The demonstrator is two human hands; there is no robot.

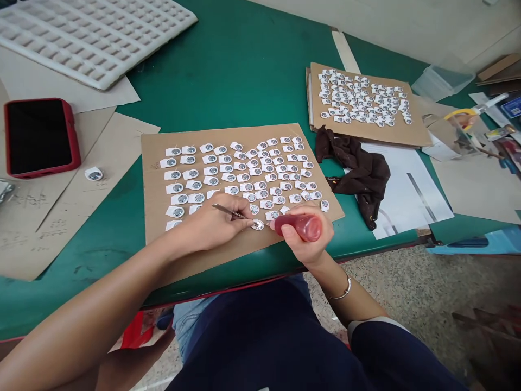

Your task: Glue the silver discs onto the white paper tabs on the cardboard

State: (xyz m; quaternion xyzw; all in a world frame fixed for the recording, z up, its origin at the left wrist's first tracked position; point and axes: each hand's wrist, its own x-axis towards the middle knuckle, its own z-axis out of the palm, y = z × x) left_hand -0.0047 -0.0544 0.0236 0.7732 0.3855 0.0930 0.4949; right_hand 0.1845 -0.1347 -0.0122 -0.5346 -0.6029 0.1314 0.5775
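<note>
A brown cardboard sheet (228,245) lies in front of me, covered with rows of small round dark-and-white pieces on white tabs. My left hand (217,221) rests over its lower middle and pinches thin metal tweezers (228,212), whose tip is hidden by the fingers. Close to those fingertips sits one round piece (258,224). My right hand (310,239) is wrapped round a red squeeze bottle (303,227), tilted with its nozzle pointing left, near that same piece. Whether the nozzle touches anything I cannot tell.
A red-cased phone (38,137) and a loose piece (94,174) lie on paper at the left. A white gridded tray (93,38) is behind. At the right are a second filled cardboard (362,130), a dark cloth (362,168) and a clear container (442,81).
</note>
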